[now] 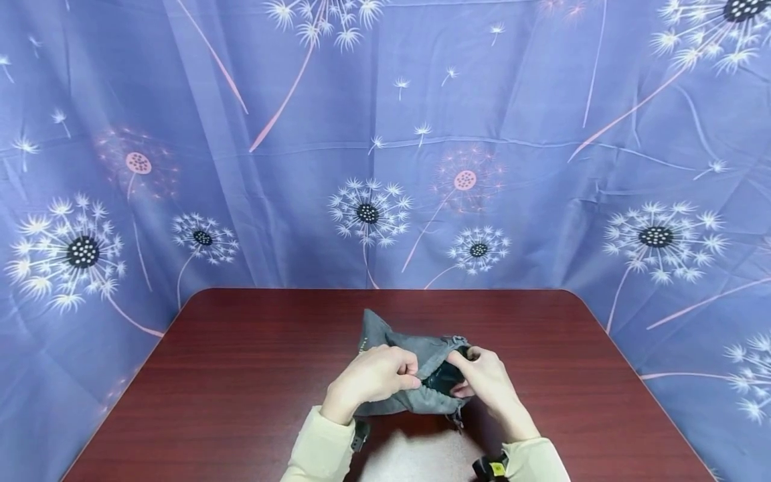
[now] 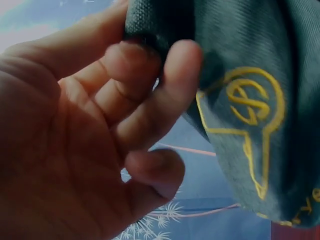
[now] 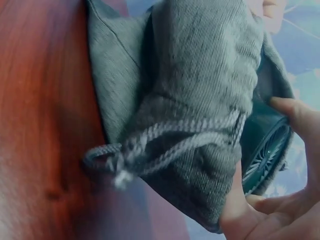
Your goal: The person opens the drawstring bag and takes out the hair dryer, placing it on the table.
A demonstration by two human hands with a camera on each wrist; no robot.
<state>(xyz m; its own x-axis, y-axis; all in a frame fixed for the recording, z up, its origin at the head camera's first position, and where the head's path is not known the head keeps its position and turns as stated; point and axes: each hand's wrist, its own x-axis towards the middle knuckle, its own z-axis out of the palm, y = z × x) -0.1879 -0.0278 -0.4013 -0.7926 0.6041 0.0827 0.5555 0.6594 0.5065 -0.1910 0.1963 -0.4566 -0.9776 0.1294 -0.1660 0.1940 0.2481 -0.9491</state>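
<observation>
A grey cloth drawstring bag (image 1: 394, 402) lies on its side, its mouth toward the right. My left hand (image 1: 375, 372) pinches the near side of the bag's rim between thumb and fingers. At the mouth, my right hand (image 1: 490, 385) has its fingers around the end of a dark, glossy cylindrical object (image 3: 262, 145) with a ribbed round face. The rest of that object is hidden inside the cloth. In the left wrist view a yellow key-shaped print (image 2: 266, 150) shows on the bag. A braided grey cord (image 3: 185, 125) hangs from the gathered rim in the right wrist view.
The bag is on a dark red wooden table (image 1: 253, 348) with rounded far corners. Behind it and at both sides hangs a blue cloth (image 1: 289, 201) printed with dandelions. Wrist cameras are strapped near both light sleeves (image 1: 322, 445).
</observation>
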